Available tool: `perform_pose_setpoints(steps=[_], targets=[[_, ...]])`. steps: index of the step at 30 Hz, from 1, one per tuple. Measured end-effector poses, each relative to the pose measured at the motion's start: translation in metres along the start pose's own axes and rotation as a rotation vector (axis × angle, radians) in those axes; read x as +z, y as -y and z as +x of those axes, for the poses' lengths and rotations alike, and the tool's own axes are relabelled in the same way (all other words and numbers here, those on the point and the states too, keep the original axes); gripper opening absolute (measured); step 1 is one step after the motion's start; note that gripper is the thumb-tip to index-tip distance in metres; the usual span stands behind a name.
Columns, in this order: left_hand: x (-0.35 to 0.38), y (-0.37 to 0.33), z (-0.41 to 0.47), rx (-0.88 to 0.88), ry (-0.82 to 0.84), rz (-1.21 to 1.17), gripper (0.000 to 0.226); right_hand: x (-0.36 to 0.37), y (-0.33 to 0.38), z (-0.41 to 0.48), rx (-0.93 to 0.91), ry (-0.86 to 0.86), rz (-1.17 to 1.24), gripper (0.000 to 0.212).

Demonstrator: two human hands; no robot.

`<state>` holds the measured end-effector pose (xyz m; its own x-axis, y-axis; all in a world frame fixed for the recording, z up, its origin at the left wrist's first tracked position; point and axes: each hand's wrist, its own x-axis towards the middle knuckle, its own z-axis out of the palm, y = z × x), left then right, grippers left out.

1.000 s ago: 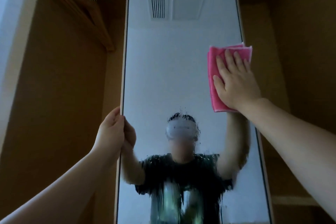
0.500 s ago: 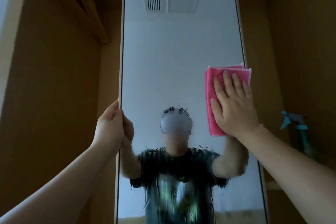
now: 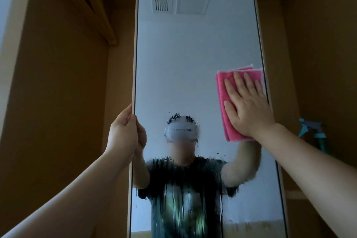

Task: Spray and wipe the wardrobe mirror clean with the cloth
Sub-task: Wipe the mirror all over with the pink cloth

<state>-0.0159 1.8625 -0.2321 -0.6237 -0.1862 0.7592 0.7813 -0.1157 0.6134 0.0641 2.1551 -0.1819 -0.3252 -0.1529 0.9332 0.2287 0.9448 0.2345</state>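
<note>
A tall narrow wardrobe mirror (image 3: 193, 54) with a pale frame fills the middle of the view. Its upper half looks wiped, while wet spray streaks and droplets cover the lower half. My right hand (image 3: 249, 106) lies flat, fingers spread, pressing a folded pink cloth (image 3: 224, 102) against the glass near the mirror's right edge. My left hand (image 3: 123, 131) grips the mirror's left frame edge at about mid-height. A teal spray bottle (image 3: 316, 133) stands on a shelf to the right, apart from both hands.
Brown wardrobe walls flank the mirror on both sides. Wooden hangers (image 3: 85, 6) on a rail hang at the upper left. A shelf edge (image 3: 293, 194) shows low on the right, behind my right forearm.
My right hand has slid the pink cloth down the mirror's right side. The view has tilted down, bringing the spray bottle into sight. My left hand keeps its hold on the frame.
</note>
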Motion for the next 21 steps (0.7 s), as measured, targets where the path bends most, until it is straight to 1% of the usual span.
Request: perform_pose_setpoints(steps=[6, 11, 15, 21], targets=[[0.002, -0.002, 0.000, -0.018, 0.009, -0.009, 0.038, -0.013, 0.003, 0.054, -0.034, -0.008, -0.007, 0.067], [0.001, -0.009, -0.006, -0.017, -0.040, -0.071, 0.033, -0.023, 0.007, 0.094, -0.055, -0.020, -0.023, 0.068], [0.006, -0.010, -0.008, 0.008, -0.084, -0.086, 0.033, -0.028, 0.009, 0.109, -0.065, -0.031, -0.022, 0.068], [0.001, -0.007, -0.005, -0.018, -0.044, -0.052, 0.033, -0.027, 0.011, 0.107, -0.070, -0.042, -0.021, 0.067]])
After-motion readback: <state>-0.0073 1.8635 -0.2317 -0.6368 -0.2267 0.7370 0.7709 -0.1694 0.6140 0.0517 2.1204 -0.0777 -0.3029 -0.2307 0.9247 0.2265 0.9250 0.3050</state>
